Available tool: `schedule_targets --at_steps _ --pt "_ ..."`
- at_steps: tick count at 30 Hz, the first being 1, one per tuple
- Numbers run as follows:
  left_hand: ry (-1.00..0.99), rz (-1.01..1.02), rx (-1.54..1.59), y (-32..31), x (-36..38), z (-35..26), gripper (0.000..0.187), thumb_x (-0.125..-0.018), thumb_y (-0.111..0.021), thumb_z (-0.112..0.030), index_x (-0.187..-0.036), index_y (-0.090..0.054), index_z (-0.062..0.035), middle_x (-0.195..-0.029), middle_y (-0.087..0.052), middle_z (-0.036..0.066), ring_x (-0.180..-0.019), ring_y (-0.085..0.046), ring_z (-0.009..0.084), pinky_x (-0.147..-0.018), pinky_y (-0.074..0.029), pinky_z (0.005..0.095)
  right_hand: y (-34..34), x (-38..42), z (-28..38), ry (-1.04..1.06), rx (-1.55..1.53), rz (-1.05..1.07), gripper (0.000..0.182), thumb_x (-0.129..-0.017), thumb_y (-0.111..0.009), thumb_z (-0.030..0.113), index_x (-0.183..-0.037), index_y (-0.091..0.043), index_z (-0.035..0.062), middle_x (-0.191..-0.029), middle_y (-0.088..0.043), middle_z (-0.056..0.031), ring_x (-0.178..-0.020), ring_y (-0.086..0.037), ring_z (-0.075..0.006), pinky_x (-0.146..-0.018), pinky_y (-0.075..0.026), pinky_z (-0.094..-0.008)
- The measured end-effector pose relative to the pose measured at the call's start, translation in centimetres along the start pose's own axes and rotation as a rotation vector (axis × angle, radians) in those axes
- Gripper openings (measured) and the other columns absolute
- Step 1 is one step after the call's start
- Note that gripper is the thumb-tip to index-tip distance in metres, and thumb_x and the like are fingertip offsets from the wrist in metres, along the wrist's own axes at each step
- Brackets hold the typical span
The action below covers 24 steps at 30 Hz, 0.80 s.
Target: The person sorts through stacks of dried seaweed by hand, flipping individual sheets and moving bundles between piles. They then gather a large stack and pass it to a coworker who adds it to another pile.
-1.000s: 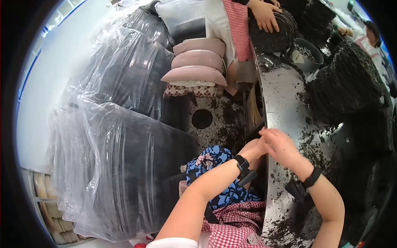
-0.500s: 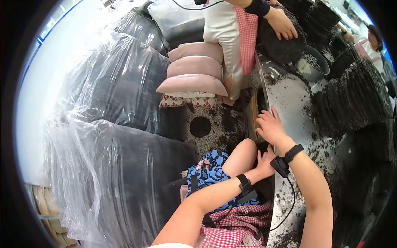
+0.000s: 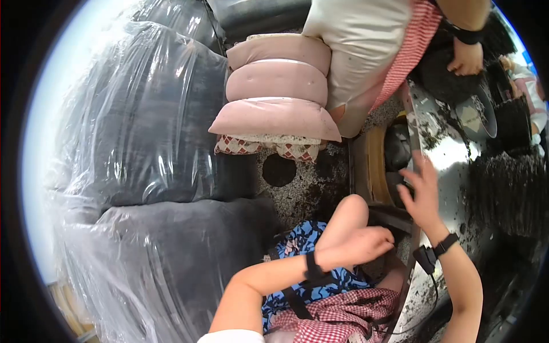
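Note:
My left hand (image 3: 361, 246) is above my bare knee, its fingers curled closed. Whatever it may hold is hidden. Over the near edge of the metal table (image 3: 443, 157) is my right hand (image 3: 422, 194), fingers spread and nothing visible in them. Black crumbs (image 3: 432, 132) are scattered on the tabletop. Below the table edge, beside my right hand, an open brown box (image 3: 376, 166) contains something dark and shiny. A blue-and-black patterned cloth (image 3: 306, 240) and a red checked apron (image 3: 349, 311) cover my lap.
Large dark bundles in clear plastic (image 3: 154, 120) fill the left side. Stacked pink cushions (image 3: 277, 83) stand ahead. A co-worker's hand (image 3: 466, 57) rests by a round black stack (image 3: 443, 77), near a grey bowl (image 3: 479, 117). Stacked black sheets (image 3: 506, 191) stand at right.
My left hand has lifted from beside the table edge and curled over my knee. My right hand has risen, fingers still spread. The view has shifted, showing more of the box.

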<state>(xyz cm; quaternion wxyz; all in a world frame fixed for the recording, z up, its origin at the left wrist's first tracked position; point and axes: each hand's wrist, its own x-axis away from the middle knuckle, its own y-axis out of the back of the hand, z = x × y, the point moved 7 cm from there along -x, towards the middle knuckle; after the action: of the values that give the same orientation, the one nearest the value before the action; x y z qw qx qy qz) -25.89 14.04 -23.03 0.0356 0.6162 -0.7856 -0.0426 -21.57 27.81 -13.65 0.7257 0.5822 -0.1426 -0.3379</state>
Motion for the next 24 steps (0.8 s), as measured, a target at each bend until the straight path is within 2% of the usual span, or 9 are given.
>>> schedule_targets --at_steps 1,2,3,6,7,9,12,15,24 --pt "0.051 -0.039 0.016 3.2 0.4 2.3 0.019 -0.091 -0.058 -0.020 -0.100 -0.065 -0.0044 -0.095 -0.065 0.012 -0.091 -0.064 0.0287 -0.078 -0.051 0.0351 0.4 0.0 -1.0 -0.121 0.015 -0.134 0.033 -0.080 -0.067 0.013 -0.112 -0.064 0.0056 -0.150 -0.033 -0.0182 -0.138 -0.028 -0.0426 -0.113 -0.023 -0.0484" --pt "0.298 -0.340 -0.015 9.1 1.8 2.0 0.018 -0.091 -0.058 -0.018 -0.098 -0.064 -0.0032 -0.090 -0.064 0.012 -0.084 -0.063 0.0268 -0.074 -0.051 0.0342 0.2 -0.5 -1.2 -0.168 0.020 -0.111 0.032 -0.080 -0.067 0.013 -0.112 -0.064 0.0063 -0.153 -0.029 -0.0188 -0.140 -0.025 -0.0411 -0.112 -0.024 -0.0474" --pt "0.188 -0.397 -0.015 10.8 2.2 9.0 0.017 -0.092 -0.057 -0.018 -0.096 -0.063 -0.0020 -0.087 -0.064 0.012 -0.081 -0.063 0.0232 -0.072 -0.051 0.0345 -0.4 -0.9 -1.2 -0.146 0.083 -0.019 0.031 -0.080 -0.066 0.012 -0.111 -0.064 0.0066 -0.153 -0.028 -0.0191 -0.140 -0.025 -0.0411 -0.112 -0.024 -0.0475" --pt "0.485 -0.638 0.063 17.2 6.1 24.2 0.024 -0.091 -0.059 -0.014 -0.111 -0.057 -0.0025 -0.092 -0.065 0.009 -0.084 -0.061 0.0186 -0.077 -0.050 0.0327 -1.4 -1.4 -1.3 -0.142 0.167 0.072 0.026 -0.081 -0.065 0.011 -0.106 -0.065 0.0058 -0.154 -0.027 -0.0191 -0.140 -0.026 -0.0409 -0.112 -0.024 -0.0475" --pt "0.442 -0.728 0.108 17.3 7.9 31.6 0.027 -0.090 -0.059 -0.014 -0.115 -0.056 -0.0038 -0.096 -0.064 0.005 -0.088 -0.060 0.0178 -0.081 -0.048 0.0307 -1.6 -1.4 -1.2 -0.152 0.202 0.087 0.025 -0.080 -0.065 0.010 -0.105 -0.066 0.0056 -0.154 -0.027 -0.0199 -0.141 -0.025 -0.0412 -0.113 -0.023 -0.0479" --pt "0.828 -0.714 0.394 17.5 10.6 37.2 0.034 -0.091 -0.061 -0.018 -0.123 -0.055 -0.0086 -0.110 -0.061 0.006 -0.104 -0.055 0.0171 -0.090 -0.044 0.0324 -1.9 -1.6 -1.1 -0.162 0.225 0.113 0.024 -0.080 -0.065 0.009 -0.104 -0.065 0.0051 -0.154 -0.026 -0.0205 -0.141 -0.024 -0.0412 -0.113 -0.023 -0.0482" --pt "1.263 -0.735 0.476 17.6 13.3 43.3 0.051 -0.089 -0.065 -0.019 -0.136 -0.047 -0.0080 -0.098 -0.066 0.012 -0.085 -0.062 0.0241 -0.079 -0.049 0.0386 -2.5 -1.4 -1.6 -0.197 0.252 0.148 0.020 -0.082 -0.063 0.007 -0.102 -0.065 0.0049 -0.155 -0.024 -0.0209 -0.143 -0.021 -0.0408 -0.114 -0.019 -0.0482" --pt "1.187 -0.687 0.418 16.9 14.5 52.3 0.056 -0.091 -0.062 -0.019 -0.142 -0.041 -0.0094 -0.094 -0.066 0.013 -0.077 -0.061 0.0236 -0.071 -0.049 0.0421 -2.8 -1.3 -2.2 -0.206 0.273 0.196 0.018 -0.085 -0.059 0.006 -0.102 -0.064 0.0047 -0.156 -0.019 -0.0218 -0.144 -0.017 -0.0413 -0.114 -0.017 -0.0476" --pt "1.354 -0.671 0.158 17.8 13.9 57.3 0.054 -0.093 -0.058 -0.018 -0.143 -0.039 -0.0093 -0.087 -0.063 0.011 -0.068 -0.057 0.0203 -0.062 -0.048 0.0413 -3.0 -0.2 -3.5 -0.301 0.321 0.302 0.017 -0.088 -0.052 0.006 -0.103 -0.060 0.0016 -0.158 -0.008 -0.0245 -0.145 -0.015 -0.0412 -0.114 -0.018 -0.0448"
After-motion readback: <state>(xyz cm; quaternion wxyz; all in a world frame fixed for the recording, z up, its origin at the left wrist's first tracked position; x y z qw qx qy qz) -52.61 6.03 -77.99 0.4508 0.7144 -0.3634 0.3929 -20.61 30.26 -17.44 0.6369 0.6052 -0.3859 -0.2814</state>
